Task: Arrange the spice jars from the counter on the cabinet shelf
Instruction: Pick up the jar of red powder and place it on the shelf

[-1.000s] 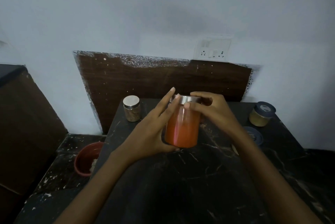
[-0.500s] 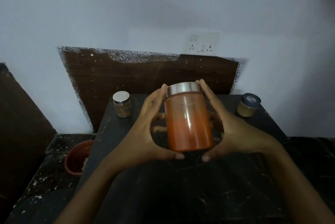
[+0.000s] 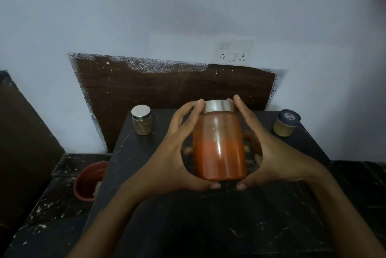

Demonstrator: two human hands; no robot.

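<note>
A tall glass jar of orange-red spice (image 3: 219,149) with a silver lid is held upright above the black marble counter (image 3: 208,226). My left hand (image 3: 171,153) cups its left side and my right hand (image 3: 269,153) cups its right side, thumbs under the base. A small jar with a silver lid (image 3: 142,120) stands at the counter's back left. Another small jar with a dark blue lid and yellowish powder (image 3: 286,125) stands at the back right. No cabinet shelf is in view.
A dark brown wooden panel (image 3: 167,90) leans on the wall behind the counter. A wall socket plate (image 3: 232,50) sits above it. A red pot (image 3: 88,181) rests on a lower ledge at the left. Part of something pale shows behind my right hand.
The jar has come up off the counter toward me. My right hand shifted from the lid to the jar's side, so both hands now cup it.
</note>
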